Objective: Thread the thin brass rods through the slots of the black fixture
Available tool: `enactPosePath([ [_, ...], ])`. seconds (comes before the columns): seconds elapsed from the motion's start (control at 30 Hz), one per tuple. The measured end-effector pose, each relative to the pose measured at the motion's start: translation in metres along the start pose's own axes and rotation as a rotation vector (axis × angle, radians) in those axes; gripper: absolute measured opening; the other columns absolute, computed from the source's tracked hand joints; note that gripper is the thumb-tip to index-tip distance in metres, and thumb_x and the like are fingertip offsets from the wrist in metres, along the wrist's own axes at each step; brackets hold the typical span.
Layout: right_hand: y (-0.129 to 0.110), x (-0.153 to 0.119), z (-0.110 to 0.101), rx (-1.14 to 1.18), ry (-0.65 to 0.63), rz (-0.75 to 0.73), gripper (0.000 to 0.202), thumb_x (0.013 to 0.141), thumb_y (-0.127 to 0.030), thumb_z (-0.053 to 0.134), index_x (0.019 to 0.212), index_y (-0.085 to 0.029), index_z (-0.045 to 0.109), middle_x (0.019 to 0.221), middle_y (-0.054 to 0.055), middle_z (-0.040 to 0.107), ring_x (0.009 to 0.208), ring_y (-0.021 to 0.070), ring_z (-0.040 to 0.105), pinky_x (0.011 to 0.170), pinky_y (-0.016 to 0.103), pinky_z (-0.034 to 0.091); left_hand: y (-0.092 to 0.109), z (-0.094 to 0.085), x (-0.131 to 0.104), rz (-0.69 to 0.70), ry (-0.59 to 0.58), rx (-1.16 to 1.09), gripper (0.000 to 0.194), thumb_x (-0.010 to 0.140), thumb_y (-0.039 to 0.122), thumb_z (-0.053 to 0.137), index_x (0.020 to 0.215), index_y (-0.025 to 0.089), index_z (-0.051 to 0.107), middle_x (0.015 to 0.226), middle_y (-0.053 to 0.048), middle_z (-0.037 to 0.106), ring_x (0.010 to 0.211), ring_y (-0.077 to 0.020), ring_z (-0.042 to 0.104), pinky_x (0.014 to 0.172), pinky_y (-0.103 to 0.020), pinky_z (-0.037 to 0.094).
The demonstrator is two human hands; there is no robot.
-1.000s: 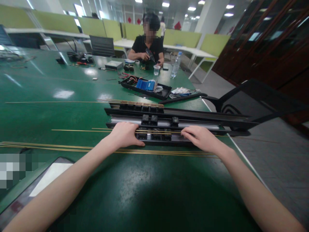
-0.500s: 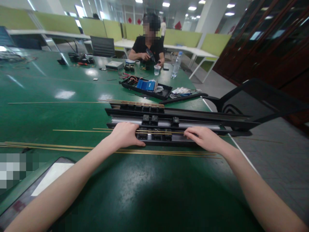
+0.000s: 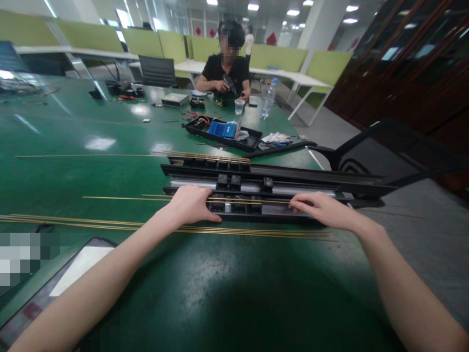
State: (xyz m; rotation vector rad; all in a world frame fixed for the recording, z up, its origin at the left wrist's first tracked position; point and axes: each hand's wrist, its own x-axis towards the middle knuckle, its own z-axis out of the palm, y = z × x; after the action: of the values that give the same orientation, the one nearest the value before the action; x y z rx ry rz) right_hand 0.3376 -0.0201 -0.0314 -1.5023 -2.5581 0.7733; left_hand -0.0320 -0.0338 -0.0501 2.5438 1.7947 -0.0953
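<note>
My left hand (image 3: 189, 204) grips the left part of the nearest black channel (image 3: 273, 218), thumb on its near wall and fingers toward the far wall. Inside the channel sit several small black blocks (image 3: 255, 205). Thin brass rods (image 3: 234, 200) lie lengthwise over these blocks and pass by my left hand. To the right, my right hand (image 3: 318, 208) is closed, its thumb and fingertips pinching a brass rod (image 3: 276, 201) above the channel. Behind it, a second black channel (image 3: 308, 189) holds a few blocks (image 3: 267, 184).
More brass rods (image 3: 256, 232) lie in front of the channels. A black tray (image 3: 252, 143) with blue pieces, cloth gloves (image 3: 275, 140) and a water bottle (image 3: 269, 99) stand beyond. Across the table, a person (image 3: 225, 73) holds a power drill. A mesh chair (image 3: 395, 151) is at right.
My right hand has slid a little to the right along the channel, still pinching the rod. My left hand has stayed in place on the channel.
</note>
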Motion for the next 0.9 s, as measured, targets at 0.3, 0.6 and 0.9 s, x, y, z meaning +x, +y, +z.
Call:
enactPosePath([
  [0.3,0.019,-0.009,-0.011,0.046,-0.076,0.115,0.043,0.092,-0.057,0.048,0.093,-0.022,0.073,0.095,0.007,0.074,0.088,0.0256,0.066,0.079,0.035,0.049,0.000,-0.002,-0.003,0.010,0.001,-0.010,0.075,0.062,0.083,0.060,0.099,0.020,0.068,0.100,-0.012,0.076,0.094,-0.0336,0.070,0.078,-0.038,0.051],
  [0.6,0.034,-0.014,-0.018,0.033,-0.088,0.166,0.042,0.094,-0.054,0.048,0.098,-0.022,0.075,0.100,0.009,0.075,0.092,0.0260,0.068,0.083,0.036,0.051,-0.001,-0.002,-0.003,0.007,-0.001,-0.022,0.074,0.061,0.082,0.062,0.101,0.019,0.069,0.103,-0.012,0.075,0.096,-0.0330,0.070,0.079,-0.038,0.050],
  [0.9,0.046,-0.021,-0.027,0.020,-0.093,0.210,0.038,0.090,-0.052,0.056,0.103,-0.023,0.076,0.110,0.008,0.074,0.099,0.0275,0.067,0.087,0.037,0.051,0.000,-0.002,-0.003,0.003,-0.005,-0.028,0.075,0.061,0.083,0.061,0.100,0.019,0.069,0.102,-0.013,0.075,0.095,-0.0327,0.070,0.079,-0.037,0.050],
])
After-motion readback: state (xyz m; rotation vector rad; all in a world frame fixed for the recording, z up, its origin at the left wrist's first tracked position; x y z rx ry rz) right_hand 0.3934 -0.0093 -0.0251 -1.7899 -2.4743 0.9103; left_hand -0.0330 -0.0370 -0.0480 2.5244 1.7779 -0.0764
